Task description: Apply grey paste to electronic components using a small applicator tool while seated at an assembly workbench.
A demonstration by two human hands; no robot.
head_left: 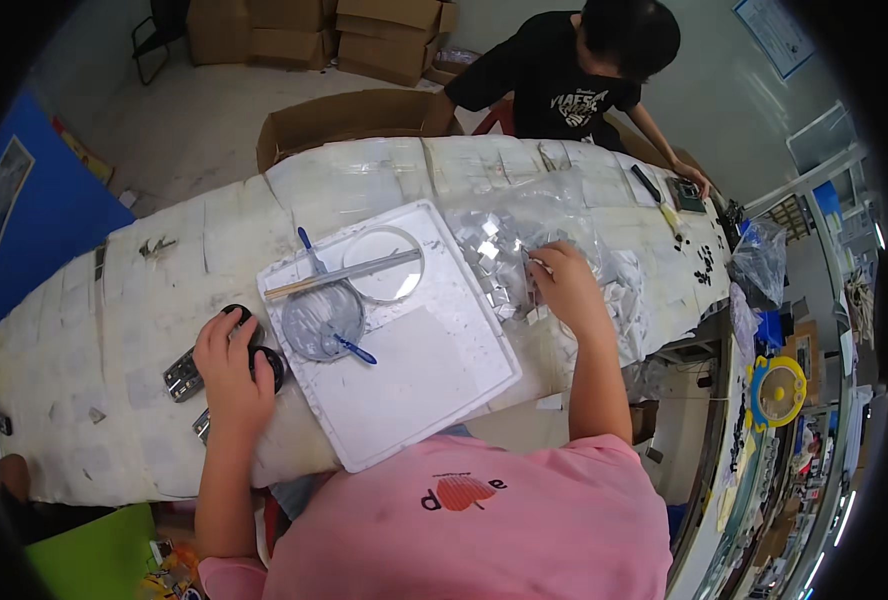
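Observation:
My left hand point(234, 375) rests with fingers spread over a dark tool with round black knobs point(236, 314) and shiny metal parts point(183, 376), partly hidden under it. At the pile of small silvery square pieces point(499, 255) on clear plastic, my right hand point(567, 285) pinches what looks like one thin square piece on its edge. Between my hands lies a white tray point(434, 395). On it are a round clear-rimmed dish point(389, 240), a greyish round dish point(314, 325), a long thin rod point(364, 268) across them and a blue-handled tool point(355, 349).
Opposite me a person in a black shirt point(564, 90) has a hand by a small dark box point(686, 195). Small black bits point(704, 265) lie at the table's right end. Cardboard boxes point(389, 35) stand behind. A yellow-and-blue round fan point(776, 391) is at the right.

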